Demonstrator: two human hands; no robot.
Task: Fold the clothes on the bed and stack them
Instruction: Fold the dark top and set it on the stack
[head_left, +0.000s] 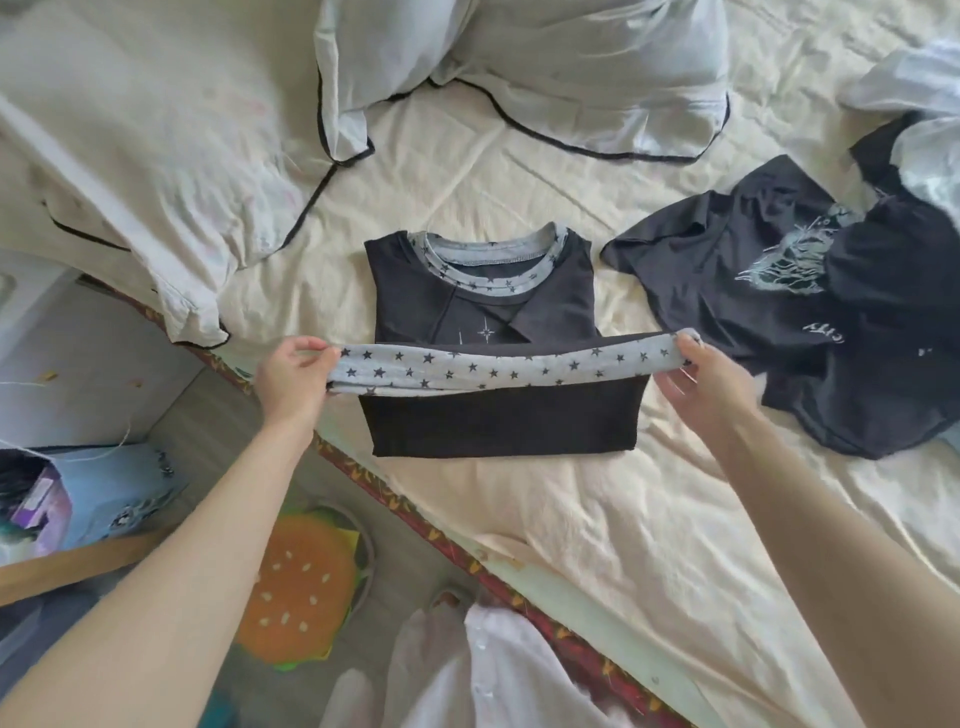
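A black top (498, 421) with a grey star-print collar and hem lies on the cream bed sheet (597, 519), its sleeves folded in. The star-print hem band (493, 371) is lifted off the sheet and stretched between my hands, so the lower half doubles up toward the collar. My left hand (293, 374) pinches the band's left end. My right hand (706, 382) pinches its right end. A second black shirt (779, 291) with a pale print lies crumpled to the right, apart from both hands.
White pillows with black piping (519, 67) lie at the head of the bed, another pillow (130, 171) at the left. The bed's patterned edge (415, 525) runs diagonally; beyond it are a floor, a burger-shaped cushion (301, 587) and a blue box (104, 493). White cloth (930, 104) is bunched far right.
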